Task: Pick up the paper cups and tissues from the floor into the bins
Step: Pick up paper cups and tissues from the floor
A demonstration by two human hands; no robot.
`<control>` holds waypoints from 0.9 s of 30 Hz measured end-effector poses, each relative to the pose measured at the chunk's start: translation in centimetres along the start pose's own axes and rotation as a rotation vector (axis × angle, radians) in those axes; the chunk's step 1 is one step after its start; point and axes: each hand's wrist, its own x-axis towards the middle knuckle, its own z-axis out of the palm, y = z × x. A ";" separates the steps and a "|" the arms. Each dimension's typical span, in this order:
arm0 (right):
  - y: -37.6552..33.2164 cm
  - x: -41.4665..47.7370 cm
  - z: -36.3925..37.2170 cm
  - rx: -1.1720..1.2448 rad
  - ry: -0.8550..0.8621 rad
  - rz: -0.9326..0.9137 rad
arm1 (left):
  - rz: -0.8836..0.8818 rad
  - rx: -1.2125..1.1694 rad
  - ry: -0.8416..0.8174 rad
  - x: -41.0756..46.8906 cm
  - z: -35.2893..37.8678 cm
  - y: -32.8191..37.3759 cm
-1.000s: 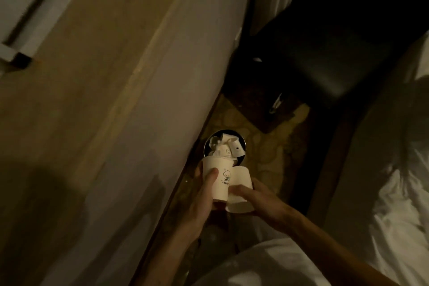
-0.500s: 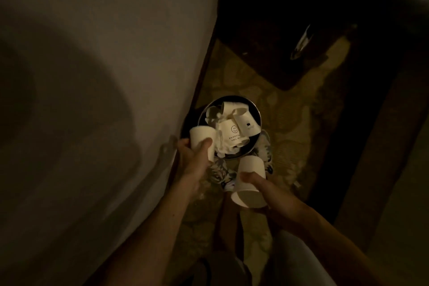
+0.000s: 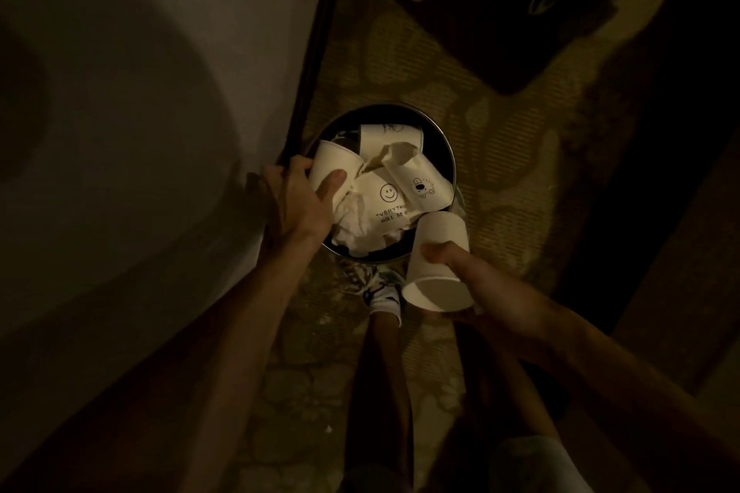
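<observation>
L hand (image 3: 294, 204): thumb and fingers wrapped round L cup (image 3: 334, 168), clamped on its side wall. The cup is tilted, mouth away from the camera, and sits over the left edge of the bin (image 3: 384, 107), touching or nearly touching the pile inside.

R hand (image 3: 492, 288): gripping R cup (image 3: 438, 260), thumb across the wall, fingers underneath. Its open mouth faces the camera and its base points at the bin. This cup is just outside the near-right rim, not yet over the opening.

Step in hand, I'd say: drop L cup, then R cup. To do it well:
- The bin is piled to the rim, so put L cup into the dark gap at the back-left instead of on top of the heap, or it may roll out.
- Nesting one cup in another would save room.
- Bring R cup fully over the rim before letting go.

In the bin: back cup (image 3: 390, 136) lying on its side, a torn dog cup (image 3: 424, 184) on the right, smiley cup (image 3: 384, 200) in the middle, and crumpled tissue (image 3: 356, 228) at the near-left. There's little free space.

Around it: the bin stands on patterned carpet (image 3: 500, 132), close to the wall (image 3: 160, 92). A shoe (image 3: 380, 288) is just beside its near side. The light is dim, so I can't tell if more litter is left on the carpet.
</observation>
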 end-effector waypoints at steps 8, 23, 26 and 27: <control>-0.8 1.1 0.6 -0.129 0.047 -0.018 | 0.128 -0.140 0.012 -5.0 -2.8 1.1; -1.7 4.1 2.8 0.061 0.078 0.099 | 0.132 -0.398 -0.387 -10.7 -2.4 3.6; -2.7 4.1 3.3 0.167 0.124 0.137 | 0.082 -0.444 -0.385 -9.4 -3.1 4.6; -2.8 4.0 3.4 0.179 0.122 0.114 | 0.059 -0.474 -0.386 -9.0 -3.4 4.9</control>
